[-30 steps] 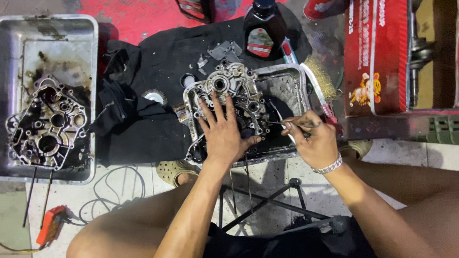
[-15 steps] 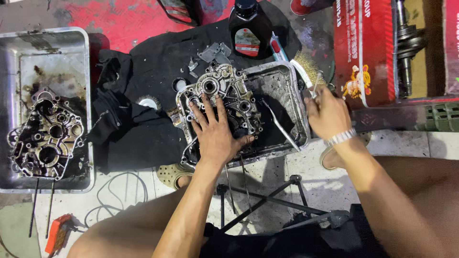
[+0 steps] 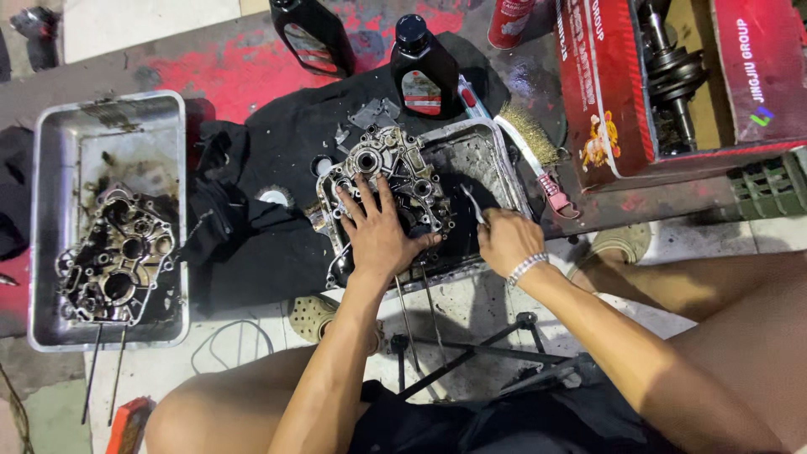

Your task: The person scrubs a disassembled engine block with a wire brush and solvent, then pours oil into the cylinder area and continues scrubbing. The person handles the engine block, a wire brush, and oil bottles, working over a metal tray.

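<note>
My left hand [image 3: 376, 234] lies flat, fingers spread, on a greasy grey engine case half [image 3: 392, 166] that sits in a metal tray [image 3: 509, 165]. To its right, my right hand [image 3: 507, 240], with a metal bracelet on the wrist, is closed on the lower end of a thin metal tool [image 3: 470, 203]. The tool's tip points up over the dark inside of the tray, beside the case.
A second tray [image 3: 49, 210] at left holds another case half [image 3: 118, 261]. A black cloth [image 3: 277, 126], two dark oil bottles [image 3: 420, 71], a wire brush [image 3: 538, 143] and a red box [image 3: 601, 84] with a crankshaft [image 3: 672, 63] lie around. A metal stool frame [image 3: 471, 353] stands below.
My right hand went out to the wire brush beside the tray, then came back in and closed on the thin tool lying there. The left hand stayed on the case. The view tilted upward.
</note>
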